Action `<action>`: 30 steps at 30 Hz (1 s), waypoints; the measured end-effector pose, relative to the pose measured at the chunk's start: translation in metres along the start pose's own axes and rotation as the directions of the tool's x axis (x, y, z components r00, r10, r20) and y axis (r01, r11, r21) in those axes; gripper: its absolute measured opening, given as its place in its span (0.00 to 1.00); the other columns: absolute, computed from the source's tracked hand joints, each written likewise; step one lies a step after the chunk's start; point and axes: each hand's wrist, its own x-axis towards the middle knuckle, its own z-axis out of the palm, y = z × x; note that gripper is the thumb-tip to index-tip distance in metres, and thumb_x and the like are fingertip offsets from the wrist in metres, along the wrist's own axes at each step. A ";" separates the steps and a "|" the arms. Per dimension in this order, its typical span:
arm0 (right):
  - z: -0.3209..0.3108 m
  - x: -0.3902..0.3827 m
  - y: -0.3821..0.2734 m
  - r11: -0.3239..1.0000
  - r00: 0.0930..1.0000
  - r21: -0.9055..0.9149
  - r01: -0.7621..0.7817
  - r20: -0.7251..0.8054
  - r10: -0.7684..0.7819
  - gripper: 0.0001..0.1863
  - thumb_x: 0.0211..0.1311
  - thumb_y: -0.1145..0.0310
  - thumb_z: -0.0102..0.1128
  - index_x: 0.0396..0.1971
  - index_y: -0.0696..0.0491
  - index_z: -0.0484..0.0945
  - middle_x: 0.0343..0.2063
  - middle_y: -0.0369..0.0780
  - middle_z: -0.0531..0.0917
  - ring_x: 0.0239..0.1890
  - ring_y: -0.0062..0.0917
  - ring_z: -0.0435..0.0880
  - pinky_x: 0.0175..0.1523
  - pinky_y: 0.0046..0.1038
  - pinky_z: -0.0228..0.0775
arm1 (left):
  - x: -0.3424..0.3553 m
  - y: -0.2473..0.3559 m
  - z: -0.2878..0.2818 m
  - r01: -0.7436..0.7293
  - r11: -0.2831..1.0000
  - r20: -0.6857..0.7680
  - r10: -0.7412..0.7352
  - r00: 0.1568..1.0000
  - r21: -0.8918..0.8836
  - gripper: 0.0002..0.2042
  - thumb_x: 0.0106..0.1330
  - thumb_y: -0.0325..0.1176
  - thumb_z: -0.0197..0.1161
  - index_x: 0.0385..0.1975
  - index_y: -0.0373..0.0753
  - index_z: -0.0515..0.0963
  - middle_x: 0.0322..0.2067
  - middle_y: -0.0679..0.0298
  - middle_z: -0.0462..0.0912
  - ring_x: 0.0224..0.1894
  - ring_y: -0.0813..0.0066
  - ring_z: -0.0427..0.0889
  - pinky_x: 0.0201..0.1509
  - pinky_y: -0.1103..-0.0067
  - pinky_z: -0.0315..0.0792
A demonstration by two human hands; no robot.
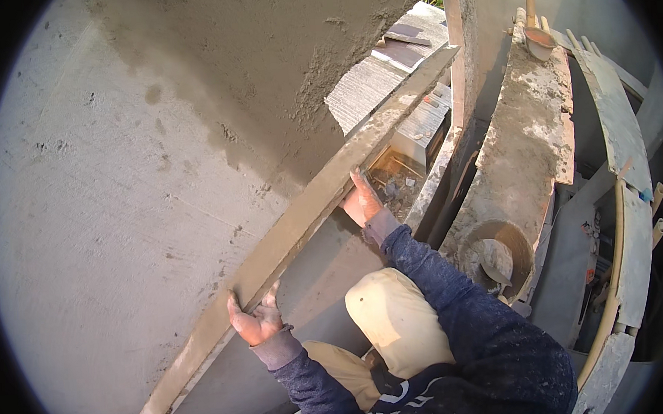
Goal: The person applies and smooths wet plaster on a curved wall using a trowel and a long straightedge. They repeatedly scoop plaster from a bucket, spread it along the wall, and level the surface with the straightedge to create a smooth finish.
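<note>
A long mortar-smeared straightedge (302,216) lies diagonally against the plastered wall (120,188), running from lower left to upper right. My left hand (255,320) grips its lower part, fingers curled over the edge. Higher up, my right hand (361,200) holds the same straightedge. Wet, darker grey plaster (264,68) covers the wall above the straightedge; the plaster below and to the left is paler and smoother. My knee in tan trousers (397,323) is raised between my arms.
A cement-caked scaffold plank (523,137) runs along the right, with a mortar pan (495,258) holding a trowel on it and a scoop (539,40) at the far end. Bamboo poles (613,290) edge the scaffold. Roofs (385,77) show far below.
</note>
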 end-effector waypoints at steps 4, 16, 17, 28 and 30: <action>-0.002 -0.004 0.004 0.999 0.999 -0.025 -0.045 0.013 0.046 0.37 0.54 0.52 0.66 0.60 0.49 0.61 0.58 0.39 0.68 0.63 0.33 0.63 0.68 0.43 0.51 | 0.000 0.003 -0.024 0.007 0.999 0.003 -0.007 1.000 0.046 0.19 0.68 0.39 0.52 0.56 0.39 0.66 0.57 0.58 0.69 0.58 0.47 0.69 0.54 0.42 0.68; -0.040 -0.005 0.022 0.947 0.964 -0.290 0.137 -0.180 -0.194 0.26 0.59 0.57 0.63 0.55 0.50 0.69 0.52 0.36 0.74 0.55 0.27 0.72 0.60 0.37 0.64 | -0.009 0.012 -0.042 -0.319 0.946 0.187 0.323 0.928 -0.050 0.24 0.64 0.41 0.58 0.58 0.38 0.66 0.58 0.52 0.67 0.63 0.51 0.63 0.65 0.51 0.56; -0.056 -0.006 0.022 0.899 0.949 -0.371 0.234 -0.114 -0.294 0.26 0.59 0.56 0.62 0.54 0.50 0.69 0.52 0.36 0.74 0.55 0.27 0.72 0.59 0.36 0.65 | -0.011 0.010 -0.041 -0.332 0.939 0.179 0.343 0.922 -0.087 0.25 0.64 0.41 0.59 0.58 0.38 0.66 0.58 0.51 0.67 0.63 0.51 0.62 0.66 0.51 0.56; -0.028 -0.130 -0.057 0.964 0.888 -0.235 0.128 -0.405 -0.217 0.21 0.63 0.54 0.54 0.51 0.50 0.71 0.46 0.38 0.78 0.50 0.30 0.77 0.54 0.38 0.70 | -0.064 -0.011 -0.071 -0.135 0.984 0.468 0.065 0.881 0.116 0.33 0.56 0.35 0.61 0.61 0.27 0.59 0.66 0.43 0.55 0.68 0.54 0.56 0.71 0.60 0.52; -0.041 -0.146 -0.067 0.960 0.867 -0.276 0.054 -0.463 -0.182 0.22 0.65 0.53 0.52 0.52 0.52 0.70 0.47 0.38 0.76 0.50 0.28 0.75 0.52 0.37 0.70 | -0.068 -0.020 -0.073 -0.123 0.981 0.426 0.049 0.903 0.149 0.35 0.54 0.33 0.60 0.62 0.26 0.58 0.66 0.45 0.55 0.68 0.56 0.56 0.71 0.62 0.52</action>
